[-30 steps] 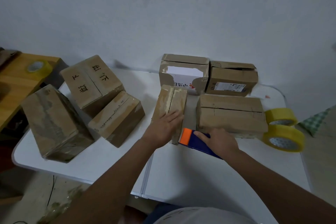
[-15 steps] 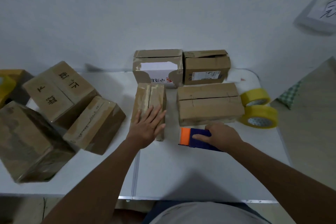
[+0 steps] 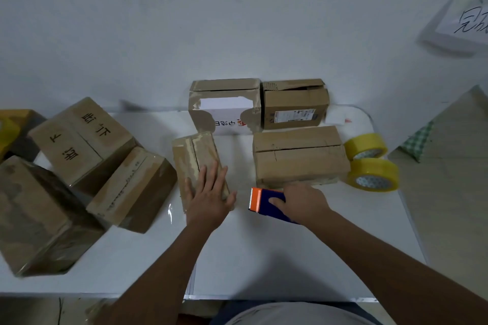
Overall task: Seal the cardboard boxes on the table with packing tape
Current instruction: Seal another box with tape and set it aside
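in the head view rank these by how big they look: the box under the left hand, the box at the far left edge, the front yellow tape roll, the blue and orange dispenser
1. Box at the far left edge, though it sits nearer the camera.
2. Box under the left hand.
3. Front yellow tape roll and blue and orange dispenser look alike; the right hand hides part of the dispenser.

The light is dim and even, a little grey-blue — no strong source shows. Under both forearms a soft wide shadow lies on the white table. Left of the left hand a small glare streak shines on clear tape. The box at the far left is blurred and stretched. Far up and right of the right hand, the paper sign is soft and bent — wide-angle distortion curves the table edges.
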